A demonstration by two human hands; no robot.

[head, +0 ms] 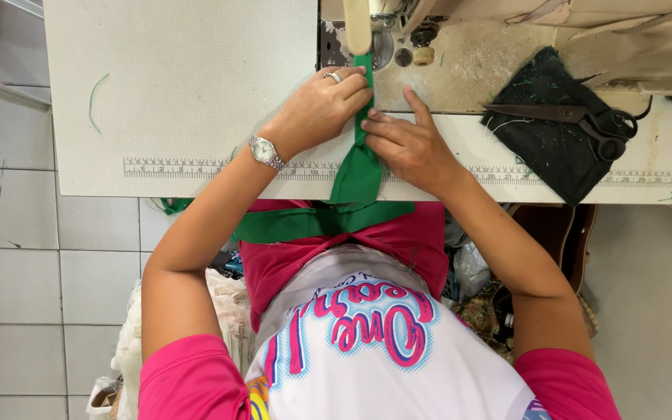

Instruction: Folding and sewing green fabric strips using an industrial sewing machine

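Both hands pressed a green fabric strip flat on the sewing table.

Left hand [328, 105] and right hand [406, 144] pinched the green strip [359, 171] under the machine [367, 31], whose top was cut off. The pale table [180, 93] carried a printed ruler [180, 167]; scissors [577, 120] lay on dark cloth [546, 155]. Tiled floor [9, 272] showed below.

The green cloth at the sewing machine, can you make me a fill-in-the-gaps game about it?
1. Both hands press down on a strip of cloth whose colour is ____.
2. The left hand wears a ring, and its wrist carries a ____.
3. Right of the right hand, on a dark cloth pad, lies a pair of ____.
4. Along the table's near edge runs a printed ____ for measuring.

Missing words: green; watch; scissors; ruler
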